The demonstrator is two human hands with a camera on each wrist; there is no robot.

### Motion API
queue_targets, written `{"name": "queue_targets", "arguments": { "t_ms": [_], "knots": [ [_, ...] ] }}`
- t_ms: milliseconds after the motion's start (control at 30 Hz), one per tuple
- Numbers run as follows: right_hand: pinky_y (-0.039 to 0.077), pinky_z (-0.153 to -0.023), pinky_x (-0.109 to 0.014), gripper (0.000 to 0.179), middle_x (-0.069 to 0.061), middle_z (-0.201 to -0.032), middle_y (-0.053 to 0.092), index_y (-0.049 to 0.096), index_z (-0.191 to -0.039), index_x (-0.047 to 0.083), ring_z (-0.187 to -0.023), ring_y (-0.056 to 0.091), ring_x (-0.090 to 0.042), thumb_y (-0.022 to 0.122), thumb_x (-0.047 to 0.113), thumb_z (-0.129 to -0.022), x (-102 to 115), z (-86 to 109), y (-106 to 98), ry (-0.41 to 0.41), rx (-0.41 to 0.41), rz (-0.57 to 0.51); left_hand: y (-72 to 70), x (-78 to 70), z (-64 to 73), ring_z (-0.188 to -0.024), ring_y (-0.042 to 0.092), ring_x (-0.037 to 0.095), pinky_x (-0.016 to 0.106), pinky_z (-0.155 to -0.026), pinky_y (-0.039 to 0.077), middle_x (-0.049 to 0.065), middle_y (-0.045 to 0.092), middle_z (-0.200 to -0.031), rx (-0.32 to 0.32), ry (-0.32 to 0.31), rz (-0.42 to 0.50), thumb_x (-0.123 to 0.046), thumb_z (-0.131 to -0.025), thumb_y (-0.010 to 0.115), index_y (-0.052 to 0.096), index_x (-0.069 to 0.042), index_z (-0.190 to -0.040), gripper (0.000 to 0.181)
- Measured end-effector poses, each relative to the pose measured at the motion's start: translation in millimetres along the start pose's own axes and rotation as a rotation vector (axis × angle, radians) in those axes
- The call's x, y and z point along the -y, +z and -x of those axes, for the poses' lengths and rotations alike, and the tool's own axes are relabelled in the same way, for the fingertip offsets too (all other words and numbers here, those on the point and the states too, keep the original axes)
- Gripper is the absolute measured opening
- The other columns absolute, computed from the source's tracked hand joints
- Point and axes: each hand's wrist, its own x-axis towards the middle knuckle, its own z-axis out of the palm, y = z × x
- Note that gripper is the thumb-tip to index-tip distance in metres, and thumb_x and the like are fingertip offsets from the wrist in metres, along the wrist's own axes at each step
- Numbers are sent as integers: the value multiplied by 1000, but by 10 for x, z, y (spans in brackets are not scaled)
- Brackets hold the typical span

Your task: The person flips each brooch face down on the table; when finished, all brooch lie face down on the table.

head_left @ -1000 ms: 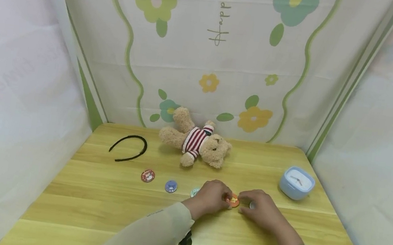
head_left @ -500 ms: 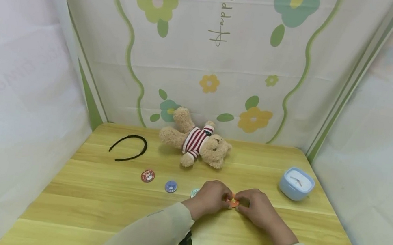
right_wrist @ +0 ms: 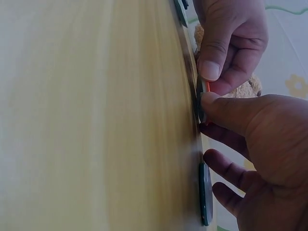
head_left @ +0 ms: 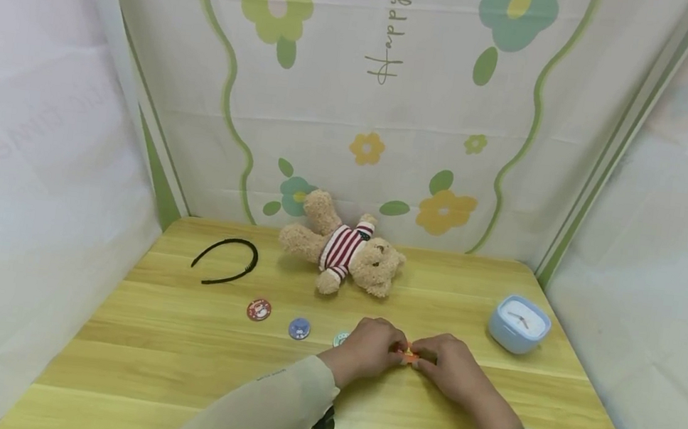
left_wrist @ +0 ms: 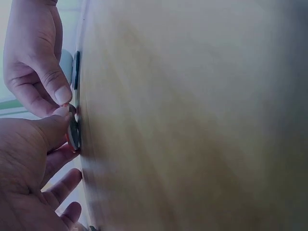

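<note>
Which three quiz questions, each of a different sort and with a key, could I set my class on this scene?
1. True or false: in the head view, the teddy bear lies between the black headband on the left and the blue clock on the right.

2. Which thing do the left hand and right hand both pinch?
A. the headband
B. the orange disc
C. the clock

3. Fill in the missing colour, left to right in the head view: red disc, ____ disc, teal disc, orange disc.

Key: 1. True. 2. B. 3. Blue.
</note>
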Motion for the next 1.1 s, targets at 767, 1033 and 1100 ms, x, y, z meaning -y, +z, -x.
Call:
{"name": "queue_targets", "arguments": {
  "t_ms": [767, 1033, 1100],
  "knots": [
    [57, -105, -61, 35, -6, -130, 78, 76, -141, 19, -126, 70, -36, 73, 19, -106, 21, 37, -25, 38, -104, -39, -8, 10, -54, -108, 77, 4, 29, -104, 58, -16, 82, -115, -71, -15, -22, -34, -113, 61, 84, -31, -125, 26],
    [59, -101, -54, 42, 3, -118, 79, 72, -133, 21, -116, 73, -26, 86, 10, -94, 48, 11, 8, 56, -68, -58, -37, -40, -81, -108, 75, 7, 28, -96, 60, -14, 82, -112, -28, -141, 145, -31, -110, 68, 86, -27, -116, 19],
    [60, -99, -53, 40, 4, -116, 78, 73, -129, 22, -114, 73, -24, 86, 9, -94, 48, 8, 10, 54, -65, -62, -28, -41, -86, -108, 75, 7, 28, -95, 60, -14, 82, -111, -27, -148, 152, -30, -109, 70, 87, -27, -114, 18]
  ]
}}
